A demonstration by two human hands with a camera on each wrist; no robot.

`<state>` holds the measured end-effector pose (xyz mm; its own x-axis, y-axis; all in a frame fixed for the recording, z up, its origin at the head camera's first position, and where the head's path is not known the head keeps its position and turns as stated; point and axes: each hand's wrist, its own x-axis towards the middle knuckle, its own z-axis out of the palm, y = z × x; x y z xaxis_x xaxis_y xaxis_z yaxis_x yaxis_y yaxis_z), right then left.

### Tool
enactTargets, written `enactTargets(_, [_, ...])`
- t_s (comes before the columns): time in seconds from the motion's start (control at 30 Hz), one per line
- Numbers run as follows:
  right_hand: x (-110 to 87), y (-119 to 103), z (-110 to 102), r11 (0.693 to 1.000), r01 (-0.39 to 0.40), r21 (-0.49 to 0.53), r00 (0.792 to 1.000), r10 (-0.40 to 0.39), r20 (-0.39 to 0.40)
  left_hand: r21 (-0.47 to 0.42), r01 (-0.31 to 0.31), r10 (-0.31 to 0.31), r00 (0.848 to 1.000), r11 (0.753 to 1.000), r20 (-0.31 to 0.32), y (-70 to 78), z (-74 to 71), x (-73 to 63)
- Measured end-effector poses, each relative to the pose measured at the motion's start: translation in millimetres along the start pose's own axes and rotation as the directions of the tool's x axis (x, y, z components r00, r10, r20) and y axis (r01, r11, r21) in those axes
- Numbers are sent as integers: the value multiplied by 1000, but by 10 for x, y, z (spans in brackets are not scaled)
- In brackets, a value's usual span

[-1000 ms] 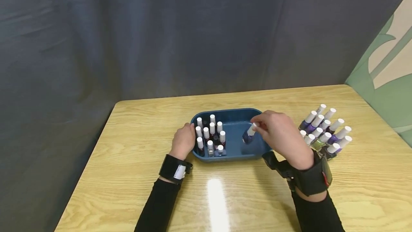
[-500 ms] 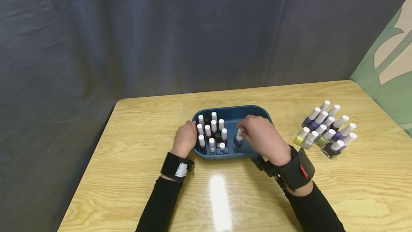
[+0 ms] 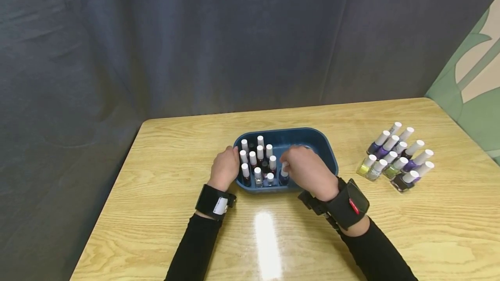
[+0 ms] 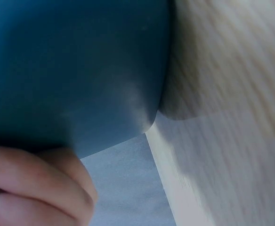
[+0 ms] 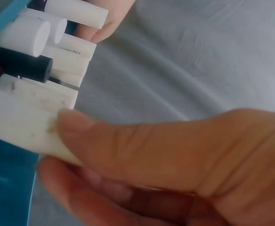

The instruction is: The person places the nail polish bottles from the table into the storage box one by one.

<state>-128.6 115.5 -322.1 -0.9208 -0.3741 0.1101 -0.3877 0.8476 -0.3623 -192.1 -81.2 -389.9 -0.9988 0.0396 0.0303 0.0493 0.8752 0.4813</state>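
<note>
A dark blue oval tray (image 3: pixel 327 153) holds several nail polish bottles (image 3: pixel 253 161) with mostly white caps, grouped upright at its left end. My left hand (image 3: pixel 224 168) grips the tray's left end. In the left wrist view, curled fingers (image 4: pixel 38 186) lie against the tray wall (image 4: pixel 81 84). Inside the tray, my right hand (image 3: pixel 310 170) pinches the white cap of a dark nail polish bottle (image 3: pixel 284 179), just right of the group. The right wrist view shows thumb and finger on that white cap (image 5: pixel 24 125), close beside other caps; one of those is black (image 5: pixel 27 65).
On the wooden table (image 3: pixel 156 194), right of the tray, stands a cluster of more nail polish bottles (image 3: pixel 390 159), in purple, yellow, green, clear and dark colours. A dark curtain (image 3: pixel 234 42) hangs behind the table's back edge.
My right hand has carried the dark nail polish bottle leftward and down inside the tray, up to the group. The left hand has stayed at the tray's left end.
</note>
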Motion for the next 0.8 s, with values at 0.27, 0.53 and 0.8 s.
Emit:
enactTargets(0.27, [18, -23, 42, 999, -39, -4, 999, 39, 24, 5, 0, 0, 1000, 1000, 0, 1, -2, -2])
enactTargets(0.53, [5, -29, 58, 999, -29, -22, 999, 30, 28, 14, -1, 1, 1000, 1000, 0, 3, 5, -12])
enactTargets(0.8, [-3, -49, 64, 999, -39, -17, 998, 40, 39, 20, -6, 6, 1000, 1000, -7, -3, 9, -4])
